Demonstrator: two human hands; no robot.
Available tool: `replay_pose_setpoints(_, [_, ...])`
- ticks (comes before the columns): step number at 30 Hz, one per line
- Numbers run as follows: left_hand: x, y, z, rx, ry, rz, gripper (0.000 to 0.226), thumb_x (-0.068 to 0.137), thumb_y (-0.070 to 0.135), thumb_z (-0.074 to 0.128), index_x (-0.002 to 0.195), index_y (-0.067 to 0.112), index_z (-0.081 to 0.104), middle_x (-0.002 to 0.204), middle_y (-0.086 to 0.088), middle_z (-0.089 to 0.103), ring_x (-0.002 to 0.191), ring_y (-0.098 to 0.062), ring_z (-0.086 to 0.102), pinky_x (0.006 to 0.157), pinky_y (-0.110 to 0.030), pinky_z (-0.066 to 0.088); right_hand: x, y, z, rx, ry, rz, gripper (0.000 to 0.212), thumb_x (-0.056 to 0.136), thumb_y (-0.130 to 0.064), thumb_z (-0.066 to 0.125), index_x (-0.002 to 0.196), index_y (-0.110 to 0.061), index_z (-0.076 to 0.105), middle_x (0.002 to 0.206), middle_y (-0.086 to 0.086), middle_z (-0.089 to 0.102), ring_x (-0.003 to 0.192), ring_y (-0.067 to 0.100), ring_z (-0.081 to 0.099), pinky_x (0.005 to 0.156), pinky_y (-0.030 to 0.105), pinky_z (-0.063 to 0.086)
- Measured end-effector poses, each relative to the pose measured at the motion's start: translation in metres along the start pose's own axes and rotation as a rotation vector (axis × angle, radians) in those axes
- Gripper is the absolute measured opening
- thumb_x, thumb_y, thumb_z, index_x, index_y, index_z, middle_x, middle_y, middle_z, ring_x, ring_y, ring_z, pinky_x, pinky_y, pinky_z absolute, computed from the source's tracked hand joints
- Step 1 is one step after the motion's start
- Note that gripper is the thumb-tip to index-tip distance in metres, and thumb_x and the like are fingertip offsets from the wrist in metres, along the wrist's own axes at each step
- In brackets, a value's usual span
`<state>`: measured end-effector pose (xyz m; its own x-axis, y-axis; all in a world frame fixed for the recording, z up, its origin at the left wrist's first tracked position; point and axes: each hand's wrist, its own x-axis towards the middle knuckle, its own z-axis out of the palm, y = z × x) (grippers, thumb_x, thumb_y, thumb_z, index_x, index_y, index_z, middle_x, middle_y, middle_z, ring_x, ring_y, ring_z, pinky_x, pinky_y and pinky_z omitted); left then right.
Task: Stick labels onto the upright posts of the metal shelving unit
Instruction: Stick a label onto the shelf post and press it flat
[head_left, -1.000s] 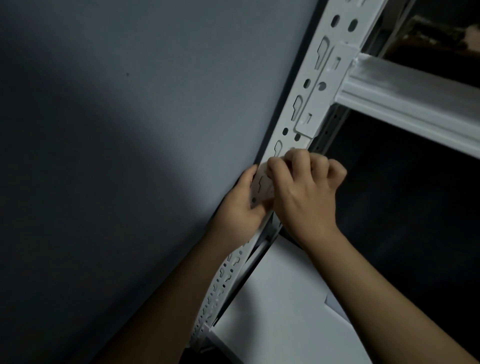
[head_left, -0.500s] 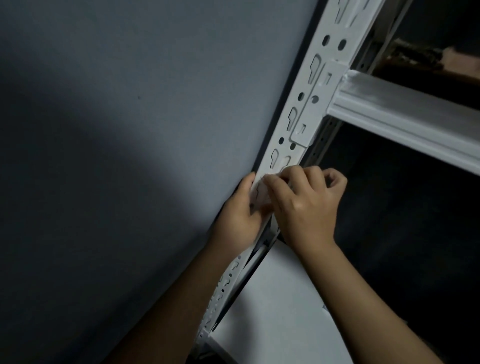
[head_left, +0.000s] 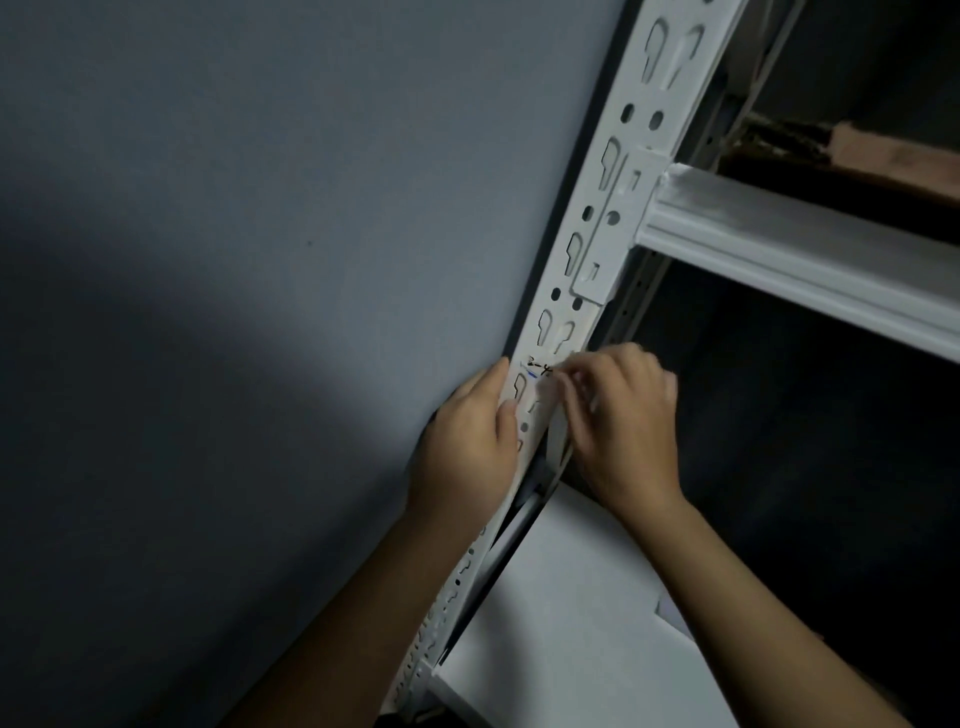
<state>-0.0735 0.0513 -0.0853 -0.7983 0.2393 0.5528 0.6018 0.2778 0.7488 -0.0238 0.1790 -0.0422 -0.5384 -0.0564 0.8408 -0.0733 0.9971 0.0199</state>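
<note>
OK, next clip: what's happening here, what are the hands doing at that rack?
A person is sticking a label onto the white slotted post of a metal shelving unit beside a grey wall. The left hand steadies the post from the wall side, thumb up along its edge. The right hand, blurred, has its fingers curled at the label, which bears handwritten marks. Whether it is fully stuck down cannot be told. A white beam joins the post above the hands.

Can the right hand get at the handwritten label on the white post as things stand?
Probably yes. The right hand is already at the label on the post, fingertips at its edge. The left hand holds the post's other side, leaving the label's face uncovered.
</note>
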Motion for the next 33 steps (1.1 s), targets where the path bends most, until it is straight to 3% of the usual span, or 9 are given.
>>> replay_pose_setpoints(4, [-0.004,0.01,-0.002,0.033,0.126,0.08,0.034,0.098,0.02,0.043,0.127,0.01,0.057,0.121,-0.004,0.061,0.102,-0.022,0.062,0.086,-0.041,0.052,-0.002,-0.014,-0.002,0.599,0.049,0.436,0.029,0.092,-0.012,0.061,0.117,-0.017,0.05,0.105,-0.004,0.052,0.091,0.0,0.053,0.082,0.015,0.043])
replay_pose_setpoints(8, [0.003,0.016,0.007,0.011,0.186,0.129,0.045,0.093,0.036,0.034,0.121,0.012,0.06,0.115,-0.001,0.06,0.091,-0.02,0.064,0.073,-0.039,0.055,0.003,-0.022,0.008,0.934,-0.052,0.59,0.03,0.098,-0.006,0.048,0.123,-0.021,0.051,0.107,-0.013,0.064,0.099,-0.004,0.062,0.083,0.013,0.048])
replay_pose_setpoints(13, [0.009,0.012,0.019,-0.025,0.299,0.123,0.032,0.093,0.034,0.041,0.108,0.016,0.064,0.109,0.005,0.059,0.084,-0.016,0.064,0.064,-0.038,0.055,0.002,-0.025,0.016,1.003,0.024,0.659,0.028,0.099,-0.004,0.046,0.119,-0.02,0.054,0.099,-0.012,0.067,0.093,-0.004,0.064,0.079,0.011,0.048])
replay_pose_setpoints(16, [0.011,0.011,0.023,-0.044,0.342,0.151,0.025,0.095,0.027,0.047,0.103,0.012,0.065,0.106,0.002,0.06,0.082,-0.017,0.064,0.064,-0.039,0.055,0.002,-0.027,0.018,1.022,0.061,0.667,0.031,0.099,-0.005,0.045,0.111,-0.032,0.054,0.096,-0.016,0.066,0.092,-0.006,0.064,0.077,0.009,0.047])
replay_pose_setpoints(20, [0.014,0.012,0.02,0.024,0.357,0.213,0.033,0.095,0.029,0.04,0.101,0.008,0.065,0.103,-0.002,0.06,0.08,-0.019,0.064,0.061,-0.039,0.055,-0.001,-0.027,0.023,1.061,0.081,0.664,0.033,0.099,-0.008,0.046,0.108,-0.039,0.052,0.091,-0.021,0.066,0.091,-0.008,0.063,0.076,0.009,0.048])
replay_pose_setpoints(25, [0.017,0.015,0.024,0.14,0.388,0.197,0.03,0.095,0.029,0.036,0.094,0.013,0.061,0.1,0.001,0.057,0.071,-0.02,0.062,0.049,-0.036,0.051,-0.004,-0.026,0.029,1.096,0.093,0.655,0.029,0.099,-0.008,0.045,0.12,-0.028,0.05,0.099,-0.018,0.064,0.093,-0.011,0.061,0.077,0.007,0.046])
replay_pose_setpoints(28, [0.016,0.019,0.028,0.122,0.409,0.138,0.021,0.096,0.024,0.041,0.092,0.013,0.057,0.097,-0.001,0.055,0.069,-0.02,0.058,0.049,-0.035,0.048,-0.005,-0.025,0.03,1.121,0.088,0.653,0.029,0.099,-0.007,0.045,0.121,-0.025,0.05,0.102,-0.014,0.063,0.092,-0.01,0.062,0.075,0.006,0.046])
replay_pose_setpoints(33, [0.013,0.017,0.033,0.0,0.397,0.093,0.011,0.095,0.019,0.049,0.094,0.012,0.058,0.094,0.007,0.048,0.073,-0.007,0.052,0.059,-0.016,0.045,-0.006,-0.022,0.028,1.14,0.046,0.649,0.03,0.1,-0.009,0.045,0.125,-0.024,0.05,0.103,-0.014,0.065,0.094,-0.008,0.063,0.074,0.007,0.048])
